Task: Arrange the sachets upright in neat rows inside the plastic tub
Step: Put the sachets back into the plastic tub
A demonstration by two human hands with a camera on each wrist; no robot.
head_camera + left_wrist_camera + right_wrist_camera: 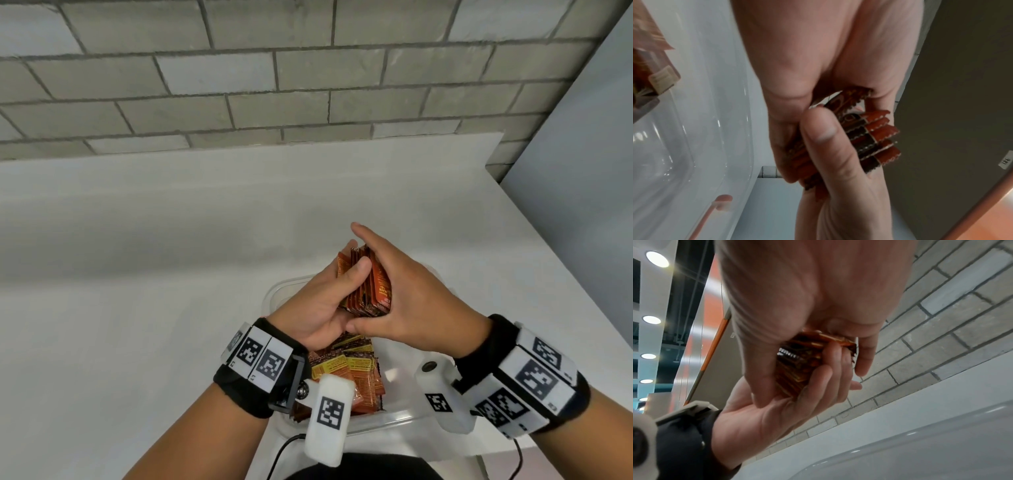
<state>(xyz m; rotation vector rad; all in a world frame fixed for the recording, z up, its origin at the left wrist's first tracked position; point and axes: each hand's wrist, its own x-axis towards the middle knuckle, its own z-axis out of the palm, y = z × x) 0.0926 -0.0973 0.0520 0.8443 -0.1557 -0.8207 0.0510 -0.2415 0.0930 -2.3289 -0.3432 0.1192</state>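
1. While the loose sachets (346, 368) are lying flat and overlapped at the near end of the plastic tub (394, 419), the next bundle is being readied above them, so squaring it first is looking like the step to do well.
2. Both hands are holding 1 stack of sachets (368, 287) over the tub: the left hand (318, 308) is cradling it from below with its thumb curled across the near face, and the right hand (407, 301) is clasping it from the right and above.
3. Tapping the serrated edges level before lowering is probably the safest way, since several ends (882, 134) are sticking out unevenly past the thumb.
4. The fingers (838, 369) of the left hand are wrapping the far side of the stack; how tightly is hard to tell, as that view is blurred.
5. Farther off, the white table (171, 257) is running to the brick wall (274, 68).
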